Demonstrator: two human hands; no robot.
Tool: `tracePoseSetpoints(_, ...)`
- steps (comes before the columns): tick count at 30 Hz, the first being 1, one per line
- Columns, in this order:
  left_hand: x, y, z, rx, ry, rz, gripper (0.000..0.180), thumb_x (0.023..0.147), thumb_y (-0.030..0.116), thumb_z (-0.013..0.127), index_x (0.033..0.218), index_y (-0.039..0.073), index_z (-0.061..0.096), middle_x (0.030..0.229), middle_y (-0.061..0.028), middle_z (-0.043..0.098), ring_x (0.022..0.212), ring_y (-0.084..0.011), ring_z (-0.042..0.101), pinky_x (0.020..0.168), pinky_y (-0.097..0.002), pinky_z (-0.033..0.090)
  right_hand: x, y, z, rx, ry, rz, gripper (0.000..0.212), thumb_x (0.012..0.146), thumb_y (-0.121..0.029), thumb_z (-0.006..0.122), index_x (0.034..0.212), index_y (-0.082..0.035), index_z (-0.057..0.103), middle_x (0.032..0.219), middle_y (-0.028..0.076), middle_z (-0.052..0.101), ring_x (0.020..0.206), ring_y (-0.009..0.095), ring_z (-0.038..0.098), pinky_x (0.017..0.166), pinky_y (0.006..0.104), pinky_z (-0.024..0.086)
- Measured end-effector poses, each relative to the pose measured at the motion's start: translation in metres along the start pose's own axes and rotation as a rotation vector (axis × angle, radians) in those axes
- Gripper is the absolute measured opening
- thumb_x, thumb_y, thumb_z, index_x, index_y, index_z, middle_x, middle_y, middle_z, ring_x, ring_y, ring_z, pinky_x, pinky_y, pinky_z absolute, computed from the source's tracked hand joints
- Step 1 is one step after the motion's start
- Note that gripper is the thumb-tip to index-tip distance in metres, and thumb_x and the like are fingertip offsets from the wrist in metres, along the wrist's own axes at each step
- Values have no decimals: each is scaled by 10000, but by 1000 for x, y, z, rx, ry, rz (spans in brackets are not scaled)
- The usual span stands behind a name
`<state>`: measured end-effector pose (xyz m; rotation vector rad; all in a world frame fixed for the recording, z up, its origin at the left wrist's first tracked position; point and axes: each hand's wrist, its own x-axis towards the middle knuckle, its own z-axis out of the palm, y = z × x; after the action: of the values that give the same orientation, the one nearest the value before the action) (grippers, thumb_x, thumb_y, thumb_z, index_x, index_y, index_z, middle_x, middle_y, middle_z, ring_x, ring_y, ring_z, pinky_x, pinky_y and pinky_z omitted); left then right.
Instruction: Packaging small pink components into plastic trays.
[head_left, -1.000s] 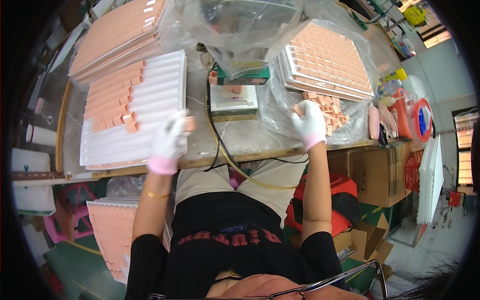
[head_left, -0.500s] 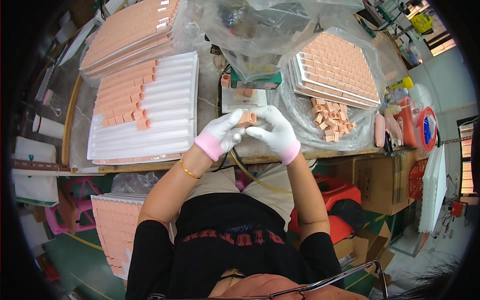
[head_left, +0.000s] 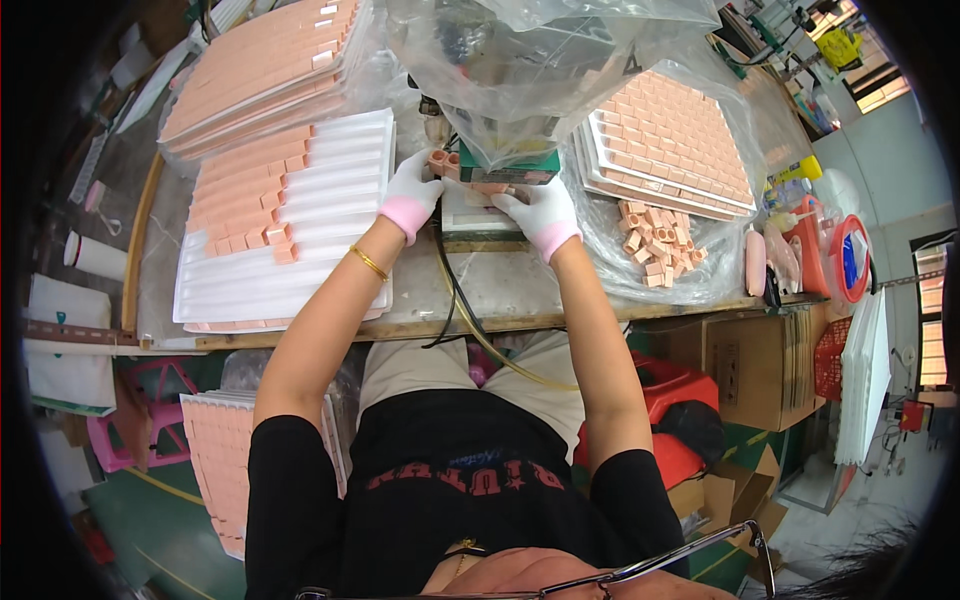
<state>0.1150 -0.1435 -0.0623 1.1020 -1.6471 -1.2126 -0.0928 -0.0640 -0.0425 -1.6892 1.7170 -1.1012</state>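
Observation:
My left hand (head_left: 412, 192), in a white glove with a pink cuff, pinches a small peach-coloured square block (head_left: 436, 160) with a round hole. A similar block (head_left: 452, 168) stands right beside it. My right hand (head_left: 542, 212), gloved alike, has its fingers at another peach block (head_left: 490, 188) lying over a white plate (head_left: 480, 218). That block sits beneath the green front (head_left: 520, 170) of a machine wrapped in clear plastic (head_left: 550, 60). The right fingertips are partly hidden against the block.
On the left lies a white ridged tray (head_left: 345, 215), partly filled with peach blocks; a stack of filled trays (head_left: 260, 70) is behind it. At right are more filled trays (head_left: 670, 140) and a loose block pile (head_left: 660, 243) on plastic. Cables (head_left: 455, 290) hang over the table edge.
Both hands have moved forward and apart, from in front of the white plate to the machine. The block held between them is now in my left hand, beside the standing one.

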Motion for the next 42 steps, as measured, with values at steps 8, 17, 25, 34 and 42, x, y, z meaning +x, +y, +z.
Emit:
tracePoseSetpoints(8, 7, -21, 1, 69, 66, 59, 518, 753, 47, 621, 1251, -29, 500, 1115, -182, 624, 1024, -278, 607, 887, -312, 461, 2, -4, -1, -58, 160, -312, 223, 634, -179, 775, 833, -88, 729, 898, 118, 646, 828, 296, 612, 751, 359, 493)
tracePoseSetpoints(17, -9, 28, 2, -36, -20, -37, 488, 749, 54, 628, 1215, -33, 513, 1098, -188, 619, 1013, -280, 606, 875, -325, 465, 1, -4, 2, -259, 262, -401, 171, 640, -205, 767, 765, -102, 711, 857, 95, 626, 812, 278, 590, 754, 382, 479)
tracePoseSetpoints(25, -37, 36, 9, 480, 149, 259, 549, 740, 245, 685, 1211, 27, 507, 1052, -243, 575, 1024, -397, 533, 915, -432, 425, -9, 2, 13, 54, 177, -354, 321, 684, -238, 728, 972, -106, 677, 884, 104, 616, 799, 292, 557, 753, 396, 463)
tracePoseSetpoints(34, -76, 84, 7, -469, -309, -306, 411, 843, 98, 680, 1192, -30, 504, 1065, -92, 608, 873, -143, 634, 621, -225, 550, -70, -48, -30, 707, -194, 214, 429, 843, -192, 682, 1182, 40, 555, 1084, 44, 623, 967, 91, 554, 879, 258, 434)
tracePoseSetpoints(42, -119, 64, -19, -759, -350, -323, 346, 800, 121, 721, 1094, -14, 596, 893, -53, 656, 723, -92, 612, 604, -209, 518, -89, -87, -8, 619, -304, 226, 409, 841, -201, 671, 1167, 31, 585, 1054, 56, 635, 963, 106, 553, 885, 268, 424)
